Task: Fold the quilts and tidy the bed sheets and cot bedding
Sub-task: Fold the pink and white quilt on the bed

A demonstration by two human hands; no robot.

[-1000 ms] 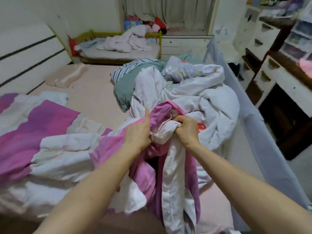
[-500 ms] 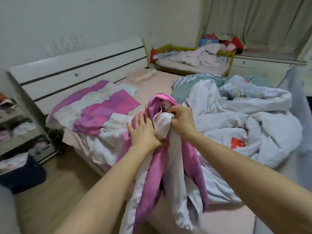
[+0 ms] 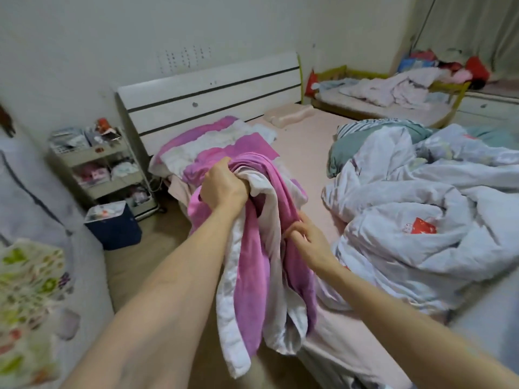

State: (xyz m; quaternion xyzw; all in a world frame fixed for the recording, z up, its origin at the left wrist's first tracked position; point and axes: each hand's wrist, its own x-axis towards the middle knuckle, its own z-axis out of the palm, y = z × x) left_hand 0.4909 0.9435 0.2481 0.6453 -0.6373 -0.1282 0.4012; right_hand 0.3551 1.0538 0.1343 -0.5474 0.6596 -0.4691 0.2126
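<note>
A pink and white quilt [image 3: 252, 265] hangs bunched in front of me, its far end still lying on the bed near the headboard. My left hand [image 3: 224, 186] grips the top of the bunch. Lower down, my right hand [image 3: 307, 238] pinches a pink fold at the quilt's right side. A crumpled white quilt [image 3: 421, 220] with a red print lies on the pink bed sheet [image 3: 303, 136] to the right. Against the far wall, a cot [image 3: 387, 105] holds rumpled pale bedding.
A white headboard [image 3: 213, 91] backs the bed. A shelf trolley [image 3: 106, 169] and a dark blue box [image 3: 115, 226] stand on the wood floor at left. A flowered cloth [image 3: 28, 304] hangs at near left. A green pillow [image 3: 365, 138] and a pink pillow [image 3: 292, 115] lie on the bed.
My view swung left. My left hand took hold of the top of the quilt bunch, and my right hand slid down from the top to a lower fold.
</note>
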